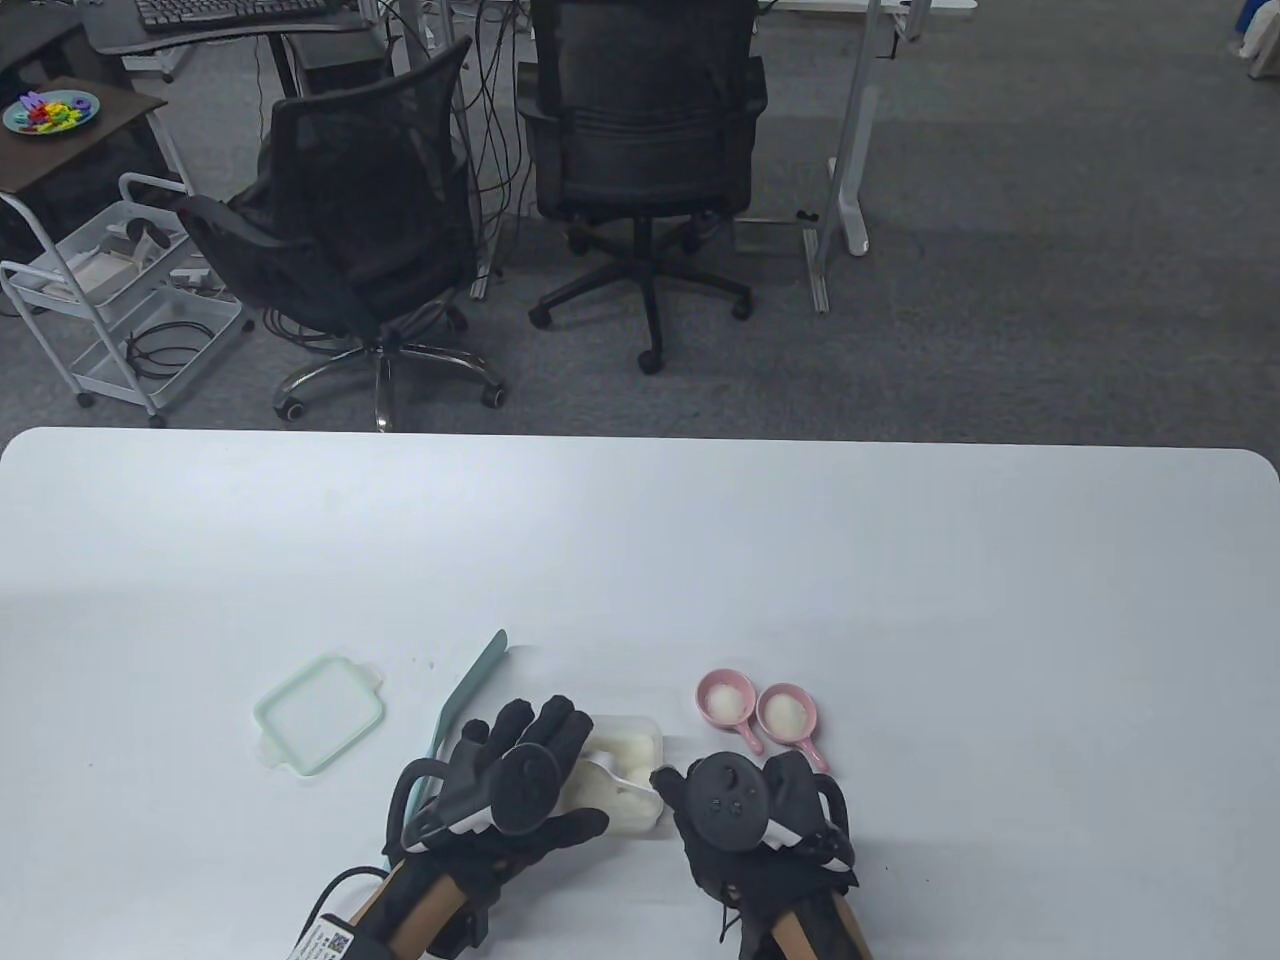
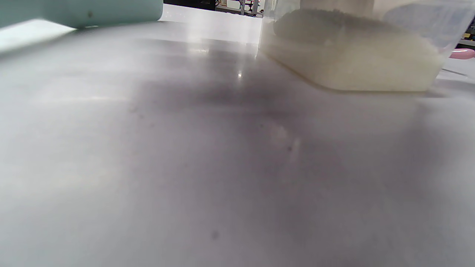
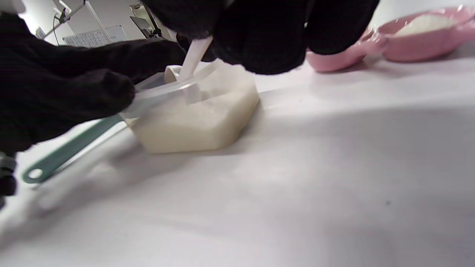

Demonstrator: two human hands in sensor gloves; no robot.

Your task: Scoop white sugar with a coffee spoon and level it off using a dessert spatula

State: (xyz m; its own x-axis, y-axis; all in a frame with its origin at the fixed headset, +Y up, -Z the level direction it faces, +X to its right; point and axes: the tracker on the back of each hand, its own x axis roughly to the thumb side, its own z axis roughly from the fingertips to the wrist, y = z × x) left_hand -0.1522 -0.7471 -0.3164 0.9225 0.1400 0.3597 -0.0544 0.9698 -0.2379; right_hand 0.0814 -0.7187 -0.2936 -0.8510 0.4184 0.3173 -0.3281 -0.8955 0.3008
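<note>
A clear container of white sugar (image 1: pixel 632 748) stands near the table's front edge. My left hand (image 1: pixel 576 768) grips its left side between thumb and fingers; in the right wrist view the left hand (image 3: pixel 111 92) touches the rim. My right hand (image 1: pixel 668 785) pinches the handle of a white coffee spoon (image 1: pixel 606 768), whose bowl dips into the sugar (image 3: pixel 193 111). The spoon handle (image 3: pixel 194 55) runs up into my right fingers (image 3: pixel 259 40). The teal dessert spatula (image 1: pixel 470 690) lies on the table left of the container, under my left hand, held by neither hand.
Two pink spoons filled with sugar (image 1: pixel 725 697) (image 1: pixel 787 712) lie right of the container, just beyond my right hand. The container's pale green lid (image 1: pixel 320 712) lies to the left. The left wrist view shows the container wall (image 2: pixel 352 63) and the spatula blade (image 2: pixel 81 11).
</note>
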